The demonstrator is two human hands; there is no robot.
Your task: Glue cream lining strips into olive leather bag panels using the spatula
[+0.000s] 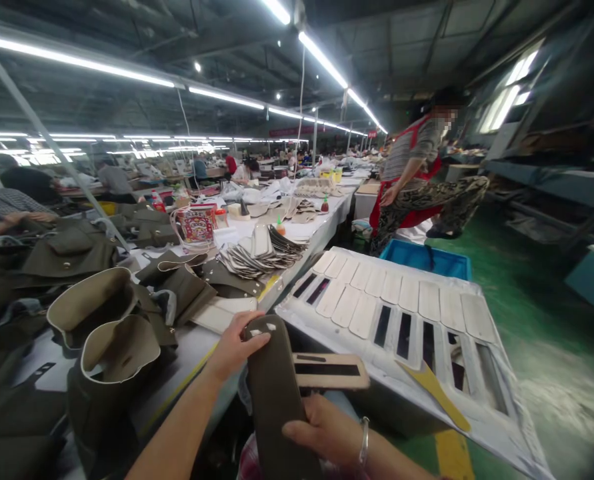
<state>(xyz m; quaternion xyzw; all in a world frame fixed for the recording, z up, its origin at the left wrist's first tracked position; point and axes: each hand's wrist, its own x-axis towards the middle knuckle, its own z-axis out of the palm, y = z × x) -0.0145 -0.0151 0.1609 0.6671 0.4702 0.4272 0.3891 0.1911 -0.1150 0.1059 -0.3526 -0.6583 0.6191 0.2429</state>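
Beside the white slotted pattern board (497, 427), your left hand (234, 347) and right hand (321, 430) are grasping a long olive-green leather panel (275, 407), keeping it lifted between them.

green factory floor (541, 320), fluorescent tube lights (321, 60)

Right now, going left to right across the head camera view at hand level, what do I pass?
Olive bag with cream lining → left hand → olive panel → tan panel with black slot → white slotted board → green floor
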